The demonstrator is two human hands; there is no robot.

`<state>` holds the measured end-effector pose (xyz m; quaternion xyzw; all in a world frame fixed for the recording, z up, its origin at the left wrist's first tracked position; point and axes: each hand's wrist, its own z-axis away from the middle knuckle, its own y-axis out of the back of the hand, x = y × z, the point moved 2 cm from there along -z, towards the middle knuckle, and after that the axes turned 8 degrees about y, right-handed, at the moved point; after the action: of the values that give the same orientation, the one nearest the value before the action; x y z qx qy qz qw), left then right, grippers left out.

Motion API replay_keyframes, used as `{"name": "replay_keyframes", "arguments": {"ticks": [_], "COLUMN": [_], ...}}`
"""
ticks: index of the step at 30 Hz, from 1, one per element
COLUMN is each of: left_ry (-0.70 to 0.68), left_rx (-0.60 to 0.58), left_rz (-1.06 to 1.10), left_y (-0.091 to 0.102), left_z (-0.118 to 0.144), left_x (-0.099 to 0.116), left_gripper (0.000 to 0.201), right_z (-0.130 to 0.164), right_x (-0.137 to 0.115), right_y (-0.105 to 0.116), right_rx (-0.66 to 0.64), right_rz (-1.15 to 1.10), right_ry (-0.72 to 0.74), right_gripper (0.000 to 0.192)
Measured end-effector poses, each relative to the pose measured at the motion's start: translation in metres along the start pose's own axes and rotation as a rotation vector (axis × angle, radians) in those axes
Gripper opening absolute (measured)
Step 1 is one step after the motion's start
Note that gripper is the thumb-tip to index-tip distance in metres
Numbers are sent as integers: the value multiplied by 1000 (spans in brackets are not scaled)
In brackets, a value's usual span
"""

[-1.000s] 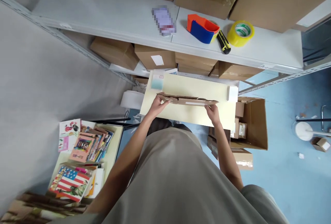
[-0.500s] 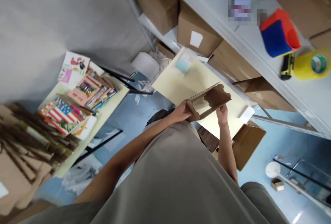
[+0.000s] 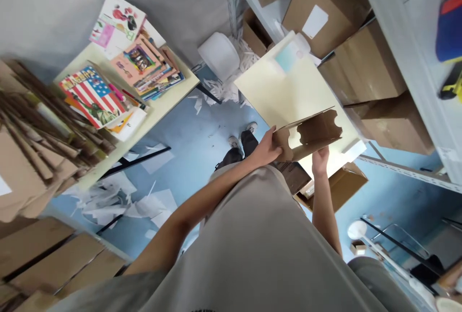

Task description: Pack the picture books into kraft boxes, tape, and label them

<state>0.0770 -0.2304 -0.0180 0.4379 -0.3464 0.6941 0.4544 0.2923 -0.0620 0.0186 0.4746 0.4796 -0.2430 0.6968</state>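
Between my two hands is a small brown cardboard box (image 3: 317, 131), its end flaps spread and the inside showing. My left hand (image 3: 267, 150) grips its near left end, thumb on the flap. My right hand (image 3: 320, 160) pinches the lower edge toward the right; its fingertips are partly hidden by the box. Both hands hold the box above a pale yellow table (image 3: 260, 81). On that table's far end lies a sheet with a light blue patch (image 3: 285, 57), and a white block-like item (image 3: 355, 152) sits at its right corner.
On the left, a second table (image 3: 186, 81) bears books (image 3: 90, 98) and flattened cardboard (image 3: 43, 124). Shelving (image 3: 382, 9) with cartons (image 3: 361, 62) runs along the right. An open carton (image 3: 348, 184) stands below the near table edge. Paper scraps (image 3: 119, 201) litter the blue floor.
My view has swung, so more of the floor, my shoes and the left-hand cartons show. Both hands still hold the box, which looks tilted slightly differently.
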Motion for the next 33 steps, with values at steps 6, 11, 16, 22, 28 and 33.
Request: {"name": "replay_keyframes", "arguments": {"ticks": [6,11,16,22,28,33], "left_ry": [-53,-49,20,103,191,270], "left_rx": [30,-10,57,19,-13,-75], "left_rz": [7,13,-21,-84,-85,-126], "left_y": [-15,-22,-26,-24,-17,0], "left_z": [12,2,-42,-112,-153,-182], "left_x": [17,27,37,70,97,111], "left_gripper": [84,81,77,62,70,69], "right_z": [52,46,20,0,-15,-22], "right_x": [9,13,33,60,65,56], "right_y": [22,24,30,34,45,48], "right_rx": [207,239,279,293,277,192], "right_rz": [25,-81,-117,-202,-335,-426], "right_ry": [-35,10,-12,-71,-236,-417], "right_gripper": [59,57,59,59,64,77]}}
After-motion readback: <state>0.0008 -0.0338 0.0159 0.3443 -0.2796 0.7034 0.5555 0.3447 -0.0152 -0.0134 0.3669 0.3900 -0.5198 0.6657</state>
